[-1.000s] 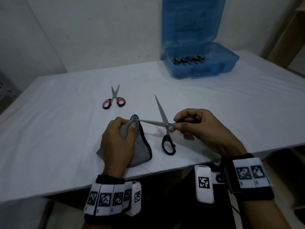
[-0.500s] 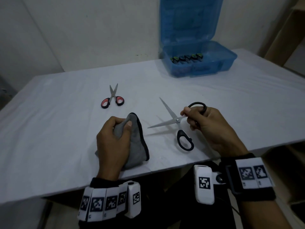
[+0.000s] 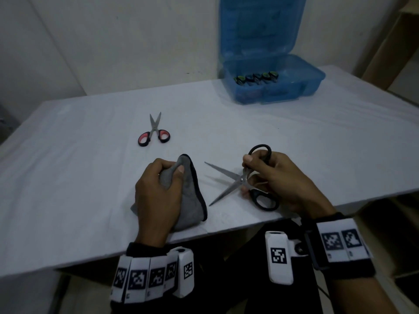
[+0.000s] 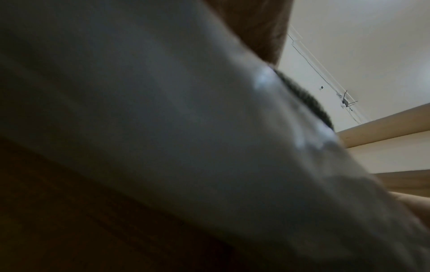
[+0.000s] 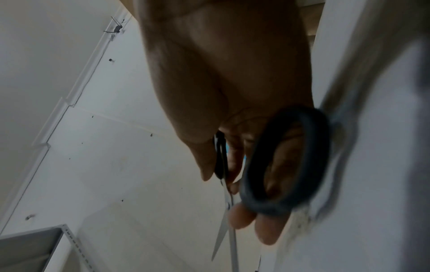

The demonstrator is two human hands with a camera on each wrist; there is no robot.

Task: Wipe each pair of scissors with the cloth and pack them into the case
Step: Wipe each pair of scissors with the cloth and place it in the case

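My left hand (image 3: 158, 189) grips a bunched grey cloth (image 3: 190, 200) with a dark hem, resting on the white table near its front edge. My right hand (image 3: 272, 175) holds black-handled scissors (image 3: 235, 180) by the handles, blades spread wide and pointing left toward the cloth, a gap between them. In the right wrist view the black handle loop (image 5: 286, 162) sits over my fingers (image 5: 267, 231), blades (image 5: 223, 237) beyond. Red-handled scissors (image 3: 154, 134) lie shut farther back. The cloth (image 4: 209, 128) fills the left wrist view.
An open blue plastic case (image 3: 274, 87) stands at the back right, lid upright against the wall, with several dark-handled scissors (image 3: 256, 78) standing inside. The white table (image 3: 317, 141) ends close to my wrists. Wooden shelving (image 3: 394, 55) stands to the right.
My right hand pulled the black scissors out of the cloth and to the right, regripped them by the handles, and the blades have turned to point left. My left hand stayed on the cloth.
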